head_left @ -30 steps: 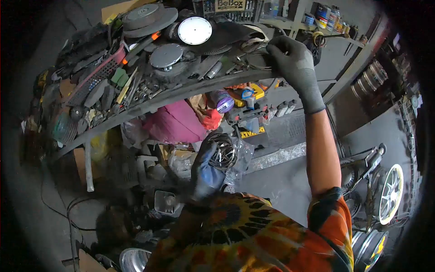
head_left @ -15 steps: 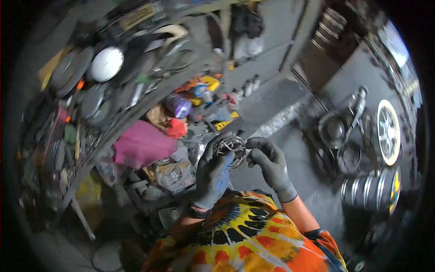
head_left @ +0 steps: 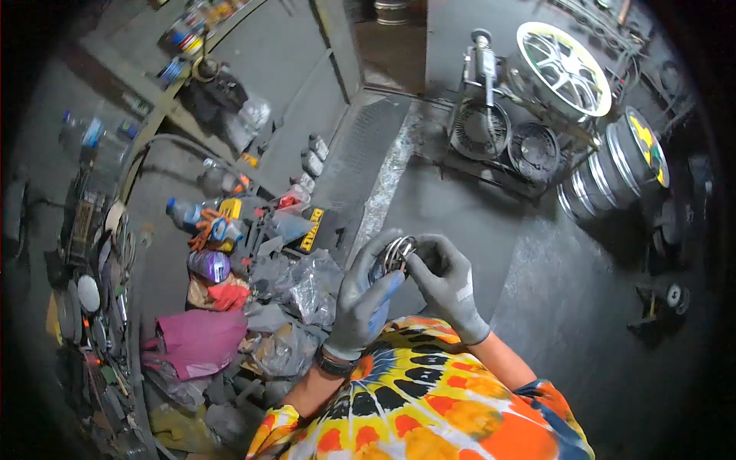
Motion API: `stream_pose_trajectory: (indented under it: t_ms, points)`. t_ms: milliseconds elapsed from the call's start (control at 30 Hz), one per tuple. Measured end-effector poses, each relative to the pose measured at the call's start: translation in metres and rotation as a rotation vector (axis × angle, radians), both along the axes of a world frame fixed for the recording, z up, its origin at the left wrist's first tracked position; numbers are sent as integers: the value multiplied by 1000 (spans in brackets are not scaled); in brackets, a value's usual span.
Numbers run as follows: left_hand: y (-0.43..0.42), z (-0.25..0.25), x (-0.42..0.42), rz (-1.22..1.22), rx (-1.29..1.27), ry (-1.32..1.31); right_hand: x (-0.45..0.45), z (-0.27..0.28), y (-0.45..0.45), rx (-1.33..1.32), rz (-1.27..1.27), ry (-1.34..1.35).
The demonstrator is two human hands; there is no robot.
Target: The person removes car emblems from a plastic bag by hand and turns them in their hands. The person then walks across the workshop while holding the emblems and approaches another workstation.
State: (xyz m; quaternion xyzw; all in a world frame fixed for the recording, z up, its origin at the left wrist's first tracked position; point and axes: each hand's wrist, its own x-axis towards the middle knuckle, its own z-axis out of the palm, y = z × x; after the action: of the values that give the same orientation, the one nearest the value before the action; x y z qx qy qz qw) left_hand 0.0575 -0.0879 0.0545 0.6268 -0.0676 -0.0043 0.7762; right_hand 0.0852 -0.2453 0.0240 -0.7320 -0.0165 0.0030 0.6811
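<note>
Seemingly, metal rings sit between the 2 gloved hands, touching each.

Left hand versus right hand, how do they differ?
The left hand cradles the shiny metal piece; the right hand seems to touch its edge. The left hand shows a blue patch, the right hand a white mark. The left hand has a dark band at its wrist; the right hand shows none. Both wear grey gloves.

Grey walls flank a dark opening at the frame's top centre; in dim light, a pale strip crosses the grey floor, a cluttered bench lining the left.
</note>
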Motion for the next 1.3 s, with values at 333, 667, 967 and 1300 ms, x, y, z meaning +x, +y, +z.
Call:
stream_pose_trajectory:
  t_ms: [333, 667, 967, 1300]
  points:
    - [-96, -16, 54, -105, 660, -706, 23, -4, -123, 1, -135, -12]
    - [-176, -7, 94, -332, 249, -14, 35, -18, -202, 209, -149, 106]
    - [-193, -13, 144, -283, 464, 68, 57, -23, -237, 535, -339, 249]
    - [-184, -51, 244, -137, -56, 461, 144, -2, -226, 62, -477, 143]
